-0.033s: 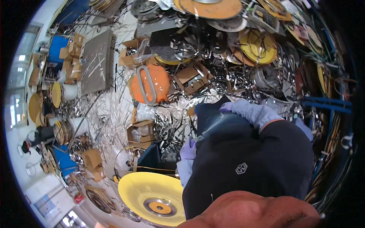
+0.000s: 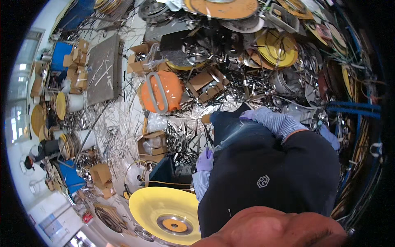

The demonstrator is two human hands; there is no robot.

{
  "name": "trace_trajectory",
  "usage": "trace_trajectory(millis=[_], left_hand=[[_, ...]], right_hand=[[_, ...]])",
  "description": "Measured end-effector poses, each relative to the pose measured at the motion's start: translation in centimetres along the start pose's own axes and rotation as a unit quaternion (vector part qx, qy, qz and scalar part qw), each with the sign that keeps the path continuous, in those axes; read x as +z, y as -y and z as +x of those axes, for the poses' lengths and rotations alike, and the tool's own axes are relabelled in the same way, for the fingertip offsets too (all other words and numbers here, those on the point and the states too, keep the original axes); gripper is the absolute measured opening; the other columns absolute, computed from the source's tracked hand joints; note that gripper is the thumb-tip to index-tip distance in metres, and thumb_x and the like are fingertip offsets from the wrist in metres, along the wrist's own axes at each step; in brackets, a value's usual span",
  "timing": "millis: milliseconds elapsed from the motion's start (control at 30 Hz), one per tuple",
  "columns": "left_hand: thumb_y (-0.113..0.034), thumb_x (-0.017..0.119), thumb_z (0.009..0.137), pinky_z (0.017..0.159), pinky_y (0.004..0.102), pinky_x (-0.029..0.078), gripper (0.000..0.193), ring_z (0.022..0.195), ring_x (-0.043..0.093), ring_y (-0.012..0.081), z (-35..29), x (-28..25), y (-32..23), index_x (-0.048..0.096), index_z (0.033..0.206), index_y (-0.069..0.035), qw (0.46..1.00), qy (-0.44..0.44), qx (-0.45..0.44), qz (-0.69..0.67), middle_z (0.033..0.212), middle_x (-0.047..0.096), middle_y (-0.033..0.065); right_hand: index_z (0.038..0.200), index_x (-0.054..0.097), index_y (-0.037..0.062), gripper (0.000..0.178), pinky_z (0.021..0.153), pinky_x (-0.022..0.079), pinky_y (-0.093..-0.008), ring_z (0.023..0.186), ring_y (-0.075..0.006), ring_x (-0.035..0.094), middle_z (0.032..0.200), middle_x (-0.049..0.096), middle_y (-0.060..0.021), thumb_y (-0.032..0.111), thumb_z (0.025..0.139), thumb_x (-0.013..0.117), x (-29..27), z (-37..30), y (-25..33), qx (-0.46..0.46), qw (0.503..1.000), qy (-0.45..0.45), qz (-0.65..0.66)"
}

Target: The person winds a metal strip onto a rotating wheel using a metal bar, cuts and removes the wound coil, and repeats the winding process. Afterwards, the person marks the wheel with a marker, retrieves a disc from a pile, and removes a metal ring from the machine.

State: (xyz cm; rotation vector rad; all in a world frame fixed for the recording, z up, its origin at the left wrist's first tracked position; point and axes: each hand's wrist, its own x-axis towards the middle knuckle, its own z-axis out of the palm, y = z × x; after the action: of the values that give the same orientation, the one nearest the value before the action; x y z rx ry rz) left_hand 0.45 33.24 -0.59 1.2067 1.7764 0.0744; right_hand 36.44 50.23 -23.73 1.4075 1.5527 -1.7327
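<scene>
My right hand [image 2: 247,115], in a purple glove below a striped sleeve, rests against the far end of my dark blue trouser leg [image 2: 232,133]. Its fingers are largely hidden, so I cannot see whether it grips the cloth. Lower and to the left, my left hand [image 2: 205,160] wears a matching purple glove and sits by the left edge of my black top [image 2: 242,177]. How its fingers close is unclear at this size. Left of that hand is a dark blue bin [image 2: 161,169], and below it a large yellow disc [image 2: 142,206] with a metal hub.
Shiny metal strips [image 2: 119,131] litter the floor. Beyond my hands lie an orange object [image 2: 170,88] with a grey oval loop and a cardboard box [image 2: 205,84]. Another open box [image 2: 152,146] stands left. Yellow discs [image 2: 277,47] are stacked farther off; blue rails [image 2: 356,109] run along the right.
</scene>
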Motion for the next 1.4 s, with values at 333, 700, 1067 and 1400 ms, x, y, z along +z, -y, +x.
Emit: trace_trajectory(millis=[333, 700, 1067, 1400], left_hand=[[-0.042, 0.053, 0.089, 0.083, 0.0414, 0.049, 0.042, 0.099, 0.063, 0.0325, 2.5, 1.4, -3.8, 0.057, 0.120, -0.013, 0.991, 0.096, 0.086, 0.019, 0.103, 0.066, 0.0157], [-0.040, 0.062, 0.084, 0.077, 0.0365, 0.049, 0.036, 0.088, 0.065, 0.0271, 7.0, 3.9, -8.3, 0.065, 0.104, -0.010, 0.976, 0.182, 0.114, -0.037, 0.094, 0.067, 0.0126], [-0.038, 0.057, 0.092, 0.048, 0.0252, 0.040, 0.034, 0.052, 0.050, 0.0082, 11.2, 13.5, -9.6, 0.065, 0.098, -0.005, 0.759, 0.238, -0.058, -0.604, 0.065, 0.058, -0.0004], [-0.032, 0.052, 0.094, 0.069, 0.0330, 0.053, 0.040, 0.077, 0.062, 0.0211, 14.2, 16.2, 0.0, 0.054, 0.122, -0.004, 0.568, 0.234, -0.070, -0.786, 0.096, 0.064, 0.0140]], right_hand=[[0.121, 0.058, 0.0108, 0.045, 0.094, 0.043, -0.0362, 0.109, -0.0259, 0.057, 0.121, 0.060, -0.0122, 0.039, 0.085, 0.055, 3.4, -6.2, -9.3, 0.015, 0.995, -0.056, 0.076], [0.122, 0.058, 0.0161, 0.042, 0.092, 0.044, -0.0371, 0.104, -0.0255, 0.059, 0.117, 0.061, -0.0095, 0.037, 0.085, 0.054, 5.0, -7.0, -19.2, 0.055, 0.986, -0.147, -0.055], [0.108, 0.068, 0.0169, 0.040, 0.077, 0.049, -0.0379, 0.089, -0.0219, 0.065, 0.096, 0.069, -0.0085, 0.042, 0.076, 0.068, -4.3, -13.4, -20.0, 0.284, 0.948, -0.042, -0.138], [0.104, 0.066, 0.0143, 0.038, 0.078, 0.049, -0.0389, 0.090, -0.0237, 0.064, 0.097, 0.067, -0.0100, 0.041, 0.078, 0.064, -5.0, -13.1, -10.9, 0.304, 0.936, -0.036, -0.173]])
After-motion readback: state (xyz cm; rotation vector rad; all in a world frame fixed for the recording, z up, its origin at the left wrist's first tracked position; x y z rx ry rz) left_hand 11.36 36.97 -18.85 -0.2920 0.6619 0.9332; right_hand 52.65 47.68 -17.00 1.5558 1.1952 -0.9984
